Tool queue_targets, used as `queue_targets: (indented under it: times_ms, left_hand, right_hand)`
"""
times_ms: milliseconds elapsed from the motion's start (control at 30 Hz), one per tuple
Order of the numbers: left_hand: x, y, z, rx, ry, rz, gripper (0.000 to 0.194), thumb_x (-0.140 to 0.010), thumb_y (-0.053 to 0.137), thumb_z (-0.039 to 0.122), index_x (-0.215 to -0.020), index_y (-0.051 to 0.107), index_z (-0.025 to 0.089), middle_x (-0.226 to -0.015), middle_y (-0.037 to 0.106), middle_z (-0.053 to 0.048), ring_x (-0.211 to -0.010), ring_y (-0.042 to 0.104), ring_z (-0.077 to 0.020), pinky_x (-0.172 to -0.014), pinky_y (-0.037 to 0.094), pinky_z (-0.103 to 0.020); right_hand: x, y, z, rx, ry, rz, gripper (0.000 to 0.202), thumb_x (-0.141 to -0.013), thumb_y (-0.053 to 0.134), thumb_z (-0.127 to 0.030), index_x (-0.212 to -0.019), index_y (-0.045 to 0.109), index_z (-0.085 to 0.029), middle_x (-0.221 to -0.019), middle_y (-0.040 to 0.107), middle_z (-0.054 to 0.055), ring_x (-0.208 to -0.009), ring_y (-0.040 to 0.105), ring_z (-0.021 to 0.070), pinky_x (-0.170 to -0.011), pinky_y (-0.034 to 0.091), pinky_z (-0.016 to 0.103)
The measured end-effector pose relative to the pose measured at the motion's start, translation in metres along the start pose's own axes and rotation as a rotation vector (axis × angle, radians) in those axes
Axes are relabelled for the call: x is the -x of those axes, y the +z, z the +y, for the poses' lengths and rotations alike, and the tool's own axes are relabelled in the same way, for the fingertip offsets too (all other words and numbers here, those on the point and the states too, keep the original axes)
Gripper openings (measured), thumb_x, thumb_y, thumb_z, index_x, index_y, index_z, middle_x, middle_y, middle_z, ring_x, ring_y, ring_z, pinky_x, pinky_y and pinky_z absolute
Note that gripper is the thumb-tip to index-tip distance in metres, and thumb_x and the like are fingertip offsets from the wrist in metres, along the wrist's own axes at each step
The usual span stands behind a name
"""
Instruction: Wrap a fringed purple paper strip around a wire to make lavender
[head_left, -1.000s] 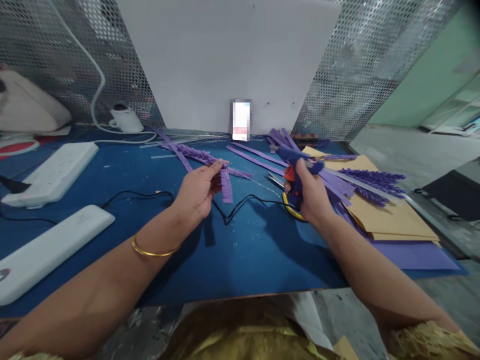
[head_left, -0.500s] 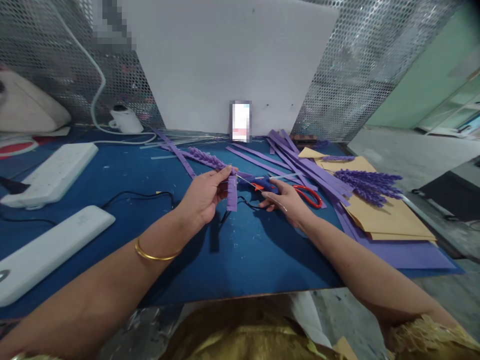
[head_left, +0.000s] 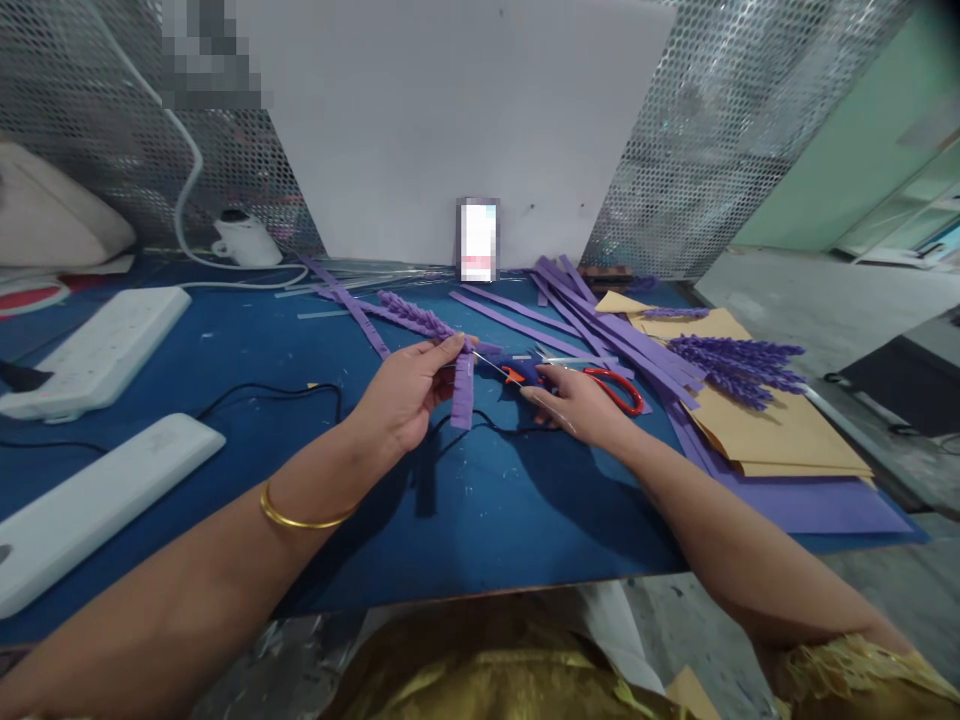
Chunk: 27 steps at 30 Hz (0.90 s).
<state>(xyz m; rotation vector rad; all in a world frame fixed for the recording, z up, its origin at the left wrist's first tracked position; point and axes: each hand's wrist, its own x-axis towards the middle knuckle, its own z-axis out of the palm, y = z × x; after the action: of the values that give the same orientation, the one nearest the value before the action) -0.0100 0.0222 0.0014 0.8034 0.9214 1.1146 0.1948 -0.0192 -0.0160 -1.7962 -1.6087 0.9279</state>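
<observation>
My left hand pinches the base of a purple paper flower spike, whose tip points to the upper left. From its fingers hangs a fringed purple strip. A thin wire runs from the spike's base towards my right hand. My right hand is closed round a blue tool with an orange part, apparently a glue gun; its fingertips are partly hidden. Red-handled scissors lie just beyond the right hand.
Purple strips lie behind the scissors. Finished purple spikes rest on tan paper at the right. A phone leans at the back. On the left are a power strip, a long white case and a white cup.
My right hand has closed further round the blue tool, which has shifted slightly. The black cord near it has moved. My left hand keeps its pinch on the spike.
</observation>
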Motion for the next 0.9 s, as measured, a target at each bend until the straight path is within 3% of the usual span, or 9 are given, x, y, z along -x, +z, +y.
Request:
queue_targets:
  times_ms: [67, 100, 167, 233, 300, 400, 467, 667, 900]
  left_hand:
    - [0.003, 0.002, 0.0, -0.014, 0.003, -0.016, 0.017, -0.073, 0.083, 0.027, -0.084, 0.079, 0.014, -0.075, 0.07, -0.004, -0.063, 0.058, -0.0102, -0.058, 0.048, -0.02]
    - [0.005, 0.003, 0.0, -0.025, 0.0, -0.032, 0.019, -0.072, 0.084, 0.028, -0.083, 0.079, 0.015, -0.074, 0.07, -0.004, -0.063, 0.058, -0.0105, -0.059, 0.048, -0.02]
    - [0.012, 0.007, -0.002, -0.063, -0.021, -0.086, 0.022, -0.069, 0.086, 0.032, -0.083, 0.08, 0.016, -0.075, 0.07, -0.004, -0.065, 0.059, -0.011, -0.061, 0.048, -0.022]
    - [0.02, 0.011, -0.006, -0.136, -0.059, -0.165, 0.027, -0.067, 0.087, 0.037, -0.084, 0.08, 0.016, -0.076, 0.071, -0.003, -0.065, 0.058, -0.0108, -0.064, 0.048, -0.023]
    - [0.028, 0.014, -0.011, -0.206, -0.112, -0.27, 0.028, -0.068, 0.086, 0.039, -0.085, 0.081, 0.018, -0.076, 0.071, -0.003, -0.066, 0.058, -0.0108, -0.065, 0.047, -0.023]
    - [0.038, 0.016, -0.02, -0.293, -0.186, -0.39, 0.025, -0.07, 0.084, 0.04, -0.079, 0.08, 0.018, -0.081, 0.073, -0.004, -0.068, 0.058, -0.0117, -0.067, 0.045, -0.024]
    - [0.04, 0.017, -0.024, -0.336, -0.213, -0.427, 0.026, -0.07, 0.084, 0.041, -0.08, 0.081, 0.017, -0.082, 0.073, -0.006, -0.068, 0.057, -0.0123, -0.067, 0.044, -0.025]
    - [0.037, 0.018, -0.028, -0.359, -0.226, -0.371, 0.029, -0.071, 0.083, 0.039, -0.089, 0.082, 0.016, -0.083, 0.074, -0.007, -0.067, 0.055, -0.0123, -0.064, 0.042, -0.025]
    - [0.04, 0.019, -0.024, -0.27, -0.208, -0.294, 0.025, -0.061, 0.09, 0.035, -0.075, 0.08, 0.018, -0.079, 0.073, -0.005, -0.071, 0.059, -0.0142, -0.067, 0.047, -0.025]
  right_hand:
    - [-0.004, -0.007, 0.003, 0.313, -0.113, 0.186, 0.034, -0.092, 0.059, -0.048, -0.094, 0.073, -0.017, -0.068, 0.064, 0.007, -0.07, 0.065, 0.0231, -0.06, 0.045, 0.032]
    - [-0.005, -0.01, 0.004, 0.353, -0.179, 0.265, 0.035, -0.093, 0.057, -0.049, -0.09, 0.074, -0.018, -0.069, 0.065, 0.007, -0.072, 0.064, 0.0229, -0.063, 0.044, 0.032]
    - [-0.005, -0.014, 0.005, 0.189, -0.302, 0.332, 0.032, -0.093, 0.056, -0.045, -0.091, 0.075, -0.019, -0.078, 0.069, 0.006, -0.075, 0.062, 0.0202, -0.066, 0.044, 0.031]
    - [-0.003, -0.013, 0.004, -0.13, -0.379, 0.232, 0.03, -0.091, 0.059, -0.043, -0.099, 0.075, -0.019, -0.085, 0.07, 0.005, -0.073, 0.06, 0.0163, -0.065, 0.046, 0.029]
    - [0.001, -0.009, 0.001, -0.403, -0.374, 0.03, 0.033, -0.088, 0.063, -0.045, -0.103, 0.075, -0.018, -0.08, 0.067, 0.004, -0.067, 0.056, 0.0133, -0.059, 0.044, 0.026]
    - [0.006, -0.001, -0.001, -0.643, -0.316, -0.25, 0.034, -0.082, 0.071, -0.046, -0.1, 0.075, -0.017, -0.069, 0.061, 0.0, -0.057, 0.047, 0.0095, -0.05, 0.037, 0.022]
    - [0.008, 0.004, 0.0, -0.755, -0.278, -0.348, 0.029, -0.079, 0.077, -0.042, -0.095, 0.075, -0.017, -0.069, 0.06, -0.001, -0.054, 0.042, 0.0073, -0.048, 0.034, 0.02]
    - [0.007, 0.008, 0.001, -0.912, -0.198, -0.359, 0.02, -0.074, 0.082, -0.03, -0.078, 0.069, -0.016, -0.07, 0.061, -0.002, -0.052, 0.042, 0.005, -0.046, 0.035, 0.018]
    - [0.005, 0.003, 0.004, -1.028, -0.248, -0.517, 0.034, -0.069, 0.084, -0.021, -0.1, 0.072, -0.021, -0.095, 0.073, 0.001, -0.08, 0.066, 0.0122, -0.065, 0.054, 0.02]
